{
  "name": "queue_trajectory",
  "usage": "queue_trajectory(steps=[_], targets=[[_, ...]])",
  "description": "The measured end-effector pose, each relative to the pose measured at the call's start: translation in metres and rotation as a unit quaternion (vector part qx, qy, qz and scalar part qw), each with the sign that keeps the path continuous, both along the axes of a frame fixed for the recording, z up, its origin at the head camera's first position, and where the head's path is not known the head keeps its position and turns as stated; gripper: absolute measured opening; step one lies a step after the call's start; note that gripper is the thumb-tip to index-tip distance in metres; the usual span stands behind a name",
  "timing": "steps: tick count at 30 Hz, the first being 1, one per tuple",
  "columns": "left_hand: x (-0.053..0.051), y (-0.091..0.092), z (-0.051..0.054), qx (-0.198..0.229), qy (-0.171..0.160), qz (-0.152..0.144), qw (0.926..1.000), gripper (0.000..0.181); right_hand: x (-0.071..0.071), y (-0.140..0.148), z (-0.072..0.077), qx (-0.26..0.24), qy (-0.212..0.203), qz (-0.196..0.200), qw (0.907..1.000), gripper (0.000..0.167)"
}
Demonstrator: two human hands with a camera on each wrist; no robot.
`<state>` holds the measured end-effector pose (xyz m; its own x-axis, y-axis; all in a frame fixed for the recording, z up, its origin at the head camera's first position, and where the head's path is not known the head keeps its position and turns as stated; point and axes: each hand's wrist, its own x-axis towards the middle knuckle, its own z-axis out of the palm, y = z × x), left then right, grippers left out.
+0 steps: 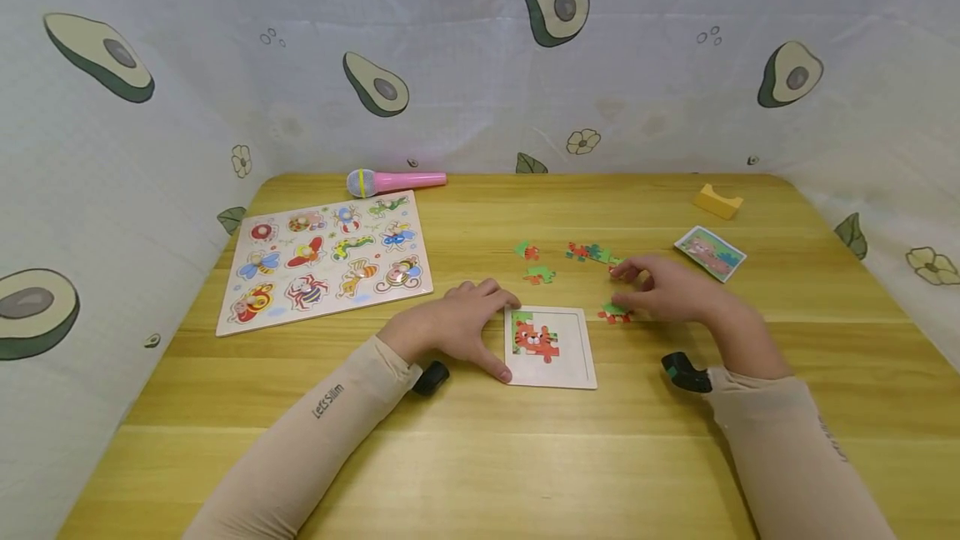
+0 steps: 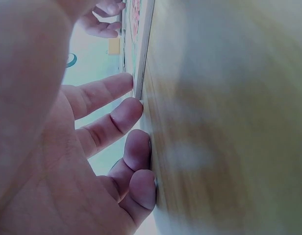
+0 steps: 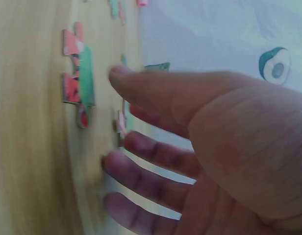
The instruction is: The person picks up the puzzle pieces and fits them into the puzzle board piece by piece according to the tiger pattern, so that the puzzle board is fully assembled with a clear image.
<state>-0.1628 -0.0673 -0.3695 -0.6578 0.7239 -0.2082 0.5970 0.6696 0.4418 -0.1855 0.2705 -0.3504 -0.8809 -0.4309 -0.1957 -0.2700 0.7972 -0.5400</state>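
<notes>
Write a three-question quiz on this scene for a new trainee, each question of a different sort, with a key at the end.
1. Multiple choice: which touches the left edge of the puzzle tray?
a) the left hand
b) the right hand
c) neither hand

2. True or false: in the head view, the yellow block lies farther back than the picture card.

3. Fill in the blank: the handle of the toy microphone is ____ in colour.

Key: 1. a; 2. true; 3. pink.
</notes>
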Motion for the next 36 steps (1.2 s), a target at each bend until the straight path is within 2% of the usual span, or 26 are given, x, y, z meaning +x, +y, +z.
queue_trajectory(steps=[4,9,17,21,28,36], targets=[[0.000,0.000,0.000,-0.001,0.002,0.001,1.0000,0.097,-0.003,0.000,-0.004,-0.005,0.023,-0.022,0.9995,0.047],[-0.001,0.000,-0.001,0.000,0.001,0.002,1.0000,0.097,-0.005,0.003,-0.008,0.007,0.047,-0.038,0.9982,0.058],[-0.001,0.000,-0.001,-0.001,0.001,0.000,1.0000,0.097,-0.008,0.003,-0.017,0.025,0.090,-0.013,0.9955,0.049],[0.000,0.000,-0.002,0.000,-0.002,0.000,1.0000,0.097,-0.007,0.003,-0.019,0.021,0.092,-0.015,0.9955,0.046],[0.000,0.001,-0.002,-0.003,-0.002,0.000,1.0000,0.097,-0.007,0.002,-0.019,-0.002,0.070,-0.027,0.9972,0.045],[0.000,0.000,-0.001,-0.002,-0.001,0.001,1.0000,0.098,-0.009,0.001,-0.017,0.015,0.077,0.001,0.9969,0.037]])
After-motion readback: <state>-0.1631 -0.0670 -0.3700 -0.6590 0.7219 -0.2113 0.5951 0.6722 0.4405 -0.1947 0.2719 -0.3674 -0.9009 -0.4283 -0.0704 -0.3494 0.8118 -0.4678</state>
